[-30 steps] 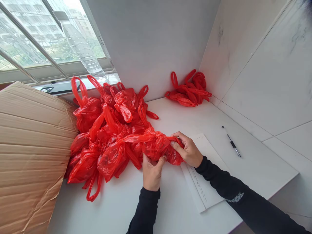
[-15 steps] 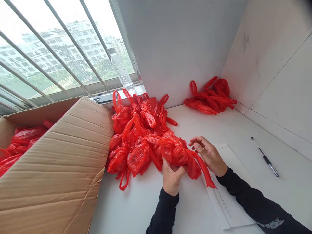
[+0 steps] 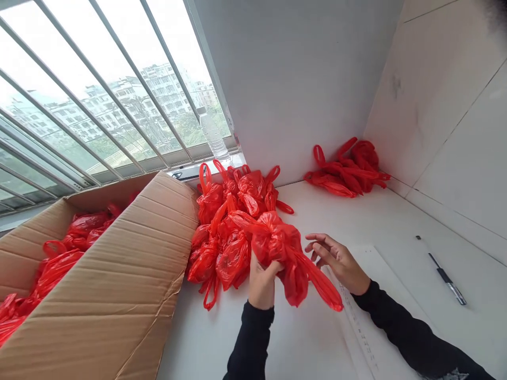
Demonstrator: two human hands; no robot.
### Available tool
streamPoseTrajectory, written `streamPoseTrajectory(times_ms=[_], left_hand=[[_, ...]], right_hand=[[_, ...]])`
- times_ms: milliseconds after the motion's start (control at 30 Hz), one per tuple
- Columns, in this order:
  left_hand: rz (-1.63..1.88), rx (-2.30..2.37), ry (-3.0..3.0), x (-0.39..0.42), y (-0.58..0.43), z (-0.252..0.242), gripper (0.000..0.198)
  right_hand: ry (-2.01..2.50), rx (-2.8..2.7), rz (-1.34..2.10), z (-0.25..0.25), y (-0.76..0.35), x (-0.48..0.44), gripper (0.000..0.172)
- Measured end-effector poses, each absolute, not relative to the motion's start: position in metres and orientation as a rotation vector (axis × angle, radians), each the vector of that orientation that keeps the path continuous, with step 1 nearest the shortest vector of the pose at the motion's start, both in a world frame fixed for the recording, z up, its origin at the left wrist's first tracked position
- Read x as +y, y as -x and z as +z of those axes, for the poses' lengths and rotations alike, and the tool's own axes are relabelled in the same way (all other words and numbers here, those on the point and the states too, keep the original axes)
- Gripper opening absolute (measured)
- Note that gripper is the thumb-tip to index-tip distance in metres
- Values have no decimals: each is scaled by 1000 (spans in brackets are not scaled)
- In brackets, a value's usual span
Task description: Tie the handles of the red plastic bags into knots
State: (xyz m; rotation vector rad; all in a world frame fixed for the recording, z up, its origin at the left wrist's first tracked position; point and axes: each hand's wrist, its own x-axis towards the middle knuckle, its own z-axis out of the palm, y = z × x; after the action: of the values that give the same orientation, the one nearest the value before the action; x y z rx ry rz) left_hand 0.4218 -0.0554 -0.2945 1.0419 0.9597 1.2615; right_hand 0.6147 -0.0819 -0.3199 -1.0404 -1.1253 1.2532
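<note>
A knotted red plastic bag [image 3: 277,240] rests in my left hand [image 3: 262,282], whose thumb and fingers grip it from below. To its right, my right hand [image 3: 338,261] is off the bag, fingers apart and slightly curled, holding nothing. Behind and left of the held bag lies a pile of similar tied red bags [image 3: 233,253], their handle loops sticking up. More red bags [image 3: 79,232] fill the open cardboard box [image 3: 119,274] on the left. What the held bag contains is hidden.
Flat red bags [image 3: 348,169] lie against the back wall. A written paper sheet [image 3: 380,295] is partly under my right forearm. A pen [image 3: 449,279] lies at the right, its cap [image 3: 418,237] nearby. A clear bottle [image 3: 214,137] stands by the barred window.
My left hand has moved slightly left with the bag, which has turned so its knot faces me more. The view has shifted, showing more of the box's inside.
</note>
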Motion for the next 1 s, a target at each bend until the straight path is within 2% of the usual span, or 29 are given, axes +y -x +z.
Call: streamPoseTrajectory(times_ms=[67,167,233,300,367,467,533,667,833,1000], left_hand=[[1237,1077,-1174,-33,-407,-274,38],[1247,1444,-1461,-13,-391,-253,53],[1359,1721,-1674,-15,-391,-251,58],[1406,1852,-1945,-25,-399,-259,53],[1265,1870,-2214,-34,-412,-273,55],[876,1905,-2397,-31,-426,-294,76],[672,1935,-2358,-18,-429,-300,82],[506,1945,-2192,0,-431,-296,81],[734,1902,-2471,-13,-441,-299,68],[659,1786,-2265,-8,-445,-309,61]], right_hand=[[1086,-1091,1217,-322,-617,-80,39],[1111,-1056,1178,-326,-618,-76,39],[1117,-1047,1171,-329,-618,-74,39],[1120,-1051,1171,-330,-617,-73,39],[1123,-1068,1169,-331,-615,-73,38],[1146,-1107,1152,-330,-613,-73,35],[1164,-1124,1139,-329,-612,-74,33],[1178,-1136,1124,-328,-613,-72,29],[1156,-1146,1090,-328,-611,-67,27],[1178,-1145,1023,-327,-611,-64,28]])
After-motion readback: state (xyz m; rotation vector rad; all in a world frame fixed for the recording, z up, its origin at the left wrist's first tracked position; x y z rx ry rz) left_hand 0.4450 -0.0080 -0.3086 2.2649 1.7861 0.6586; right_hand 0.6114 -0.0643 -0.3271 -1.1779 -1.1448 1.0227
